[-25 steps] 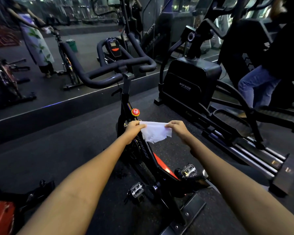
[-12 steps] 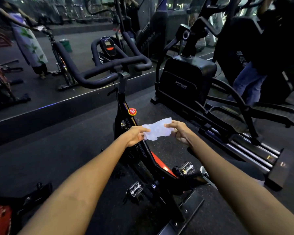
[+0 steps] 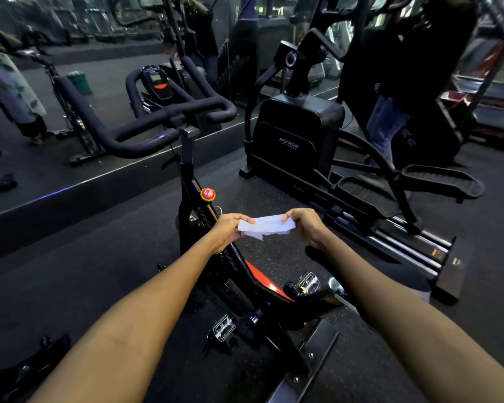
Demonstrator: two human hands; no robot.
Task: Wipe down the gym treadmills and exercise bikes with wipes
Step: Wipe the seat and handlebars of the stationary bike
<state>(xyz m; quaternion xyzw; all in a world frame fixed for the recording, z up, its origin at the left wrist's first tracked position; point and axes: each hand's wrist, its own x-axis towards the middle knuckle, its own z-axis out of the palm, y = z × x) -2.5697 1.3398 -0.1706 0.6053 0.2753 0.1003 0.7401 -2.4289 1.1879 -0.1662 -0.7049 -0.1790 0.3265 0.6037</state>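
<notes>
A white wipe (image 3: 264,226) is stretched flat between my two hands above the frame of a black and red exercise bike (image 3: 245,274). My left hand (image 3: 230,228) pinches the wipe's left end. My right hand (image 3: 304,225) pinches its right end. The bike's black handlebar (image 3: 163,120) stands ahead of my hands, and a red knob (image 3: 207,194) sits on the frame just beyond my left hand. Both metal pedals (image 3: 224,327) show below my arms.
A black elliptical trainer (image 3: 300,135) stands to the right, with a person in jeans (image 3: 387,126) on it. A mirror wall (image 3: 70,82) runs across the back left above a low dark ledge. Part of another red machine (image 3: 26,370) is at the lower left.
The wipe hung loosely from both hands a second ago; my hands have turned and pulled it into a narrower, flatter band. The view shifted slightly left and down.
</notes>
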